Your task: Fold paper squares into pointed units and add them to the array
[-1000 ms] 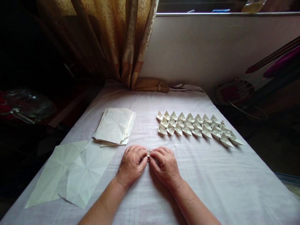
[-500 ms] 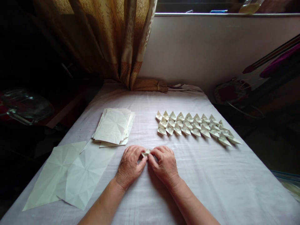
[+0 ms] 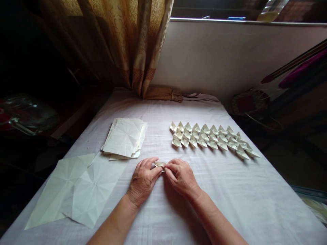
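Both forearms came in from the near edge and met over the cloth (image 3: 230, 194), which was white and covered the whole table. The left hand (image 3: 143, 180) lay palm down with its knuckles up, its fingers curled inward and its fingertips pinched on the left end of a small folded paper piece (image 3: 159, 164). The right hand (image 3: 182, 177) mirrored it, thumb and forefinger closed on the right end of the same piece. The piece sat between the two sets of fingertips, just beyond the knuckles and low against the cloth; whether it touched the cloth could not be told. Left of the left hand and a little nearer lay two large creased sheets (image 3: 76, 189), flat and overlapping, with fold lines radiating from their centres. Beyond the left hand, somewhat to its left, rested a stack (image 3: 125, 137) of smaller creased squares, its edges slightly fanned. Beyond the right hand and off to its right stood rows of folded units (image 3: 212, 139), pointed and pale, packed close together in a band that ran farther right. Farthest off, a tan patterned curtain (image 3: 135, 47) hung down to the table's far edge, with a pale wall (image 3: 230, 58) to its right.
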### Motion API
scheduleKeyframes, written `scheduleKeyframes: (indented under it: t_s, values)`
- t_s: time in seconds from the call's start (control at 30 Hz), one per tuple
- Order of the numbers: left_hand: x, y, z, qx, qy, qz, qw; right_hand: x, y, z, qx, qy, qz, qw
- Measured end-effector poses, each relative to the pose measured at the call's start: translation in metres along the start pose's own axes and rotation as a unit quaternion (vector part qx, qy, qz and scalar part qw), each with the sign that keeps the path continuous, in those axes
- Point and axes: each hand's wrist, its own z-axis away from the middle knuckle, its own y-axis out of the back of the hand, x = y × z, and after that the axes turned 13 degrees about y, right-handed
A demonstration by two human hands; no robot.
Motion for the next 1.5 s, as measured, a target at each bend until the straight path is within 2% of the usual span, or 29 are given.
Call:
scheduleKeyframes:
  t_s: [0.17, 0.3, 0.53, 0.67, 0.8, 0.9, 0.97, 1.0, 1.1, 1.2, 1.37, 1.5]
  values:
    - [-0.002, -0.003, 0.002, 0.015, -0.005, -0.008, 1.0, -0.005, 0.011, -0.007, -0.077, 0.052, 0.061, 0.994]
    - [-0.002, -0.003, 0.002, 0.021, -0.008, -0.01, 1.0, -0.013, 0.01, -0.006, -0.065, 0.077, 0.13, 0.986]
    - [0.002, -0.002, 0.002, 0.009, -0.013, -0.009, 1.0, -0.013, -0.001, -0.001, -0.044, 0.076, 0.153, 0.984]
    - [0.001, 0.0, 0.003, -0.004, -0.008, 0.0, 1.0, -0.014, 0.002, 0.0, -0.058, 0.045, 0.133, 0.988]
    - [-0.001, 0.002, 0.005, -0.01, -0.005, 0.012, 1.0, -0.007, 0.011, 0.001, -0.065, 0.012, 0.011, 0.998]
    - [-0.001, 0.004, 0.005, -0.01, -0.007, 0.011, 1.0, -0.002, 0.016, -0.004, -0.059, -0.072, -0.052, 0.994]
    - [-0.002, 0.004, 0.005, -0.008, -0.009, 0.008, 1.0, -0.001, 0.018, -0.011, -0.07, -0.129, -0.034, 0.989]
    - [-0.002, 0.003, 0.004, -0.007, -0.011, 0.006, 1.0, -0.002, 0.019, -0.016, -0.081, -0.136, -0.019, 0.987]
    - [-0.002, 0.003, 0.005, -0.001, -0.016, 0.001, 1.0, -0.005, 0.021, -0.03, -0.14, -0.141, 0.001, 0.98]
    - [-0.002, 0.002, 0.005, 0.008, -0.017, 0.003, 1.0, -0.007, 0.022, -0.039, -0.167, -0.128, 0.047, 0.977]
    - [-0.002, 0.001, 0.005, -0.003, -0.016, 0.009, 1.0, -0.008, 0.019, -0.039, -0.158, -0.116, 0.093, 0.976]
    - [-0.001, 0.002, 0.004, -0.016, -0.012, 0.014, 1.0, -0.007, 0.017, -0.035, -0.152, -0.126, 0.079, 0.977]
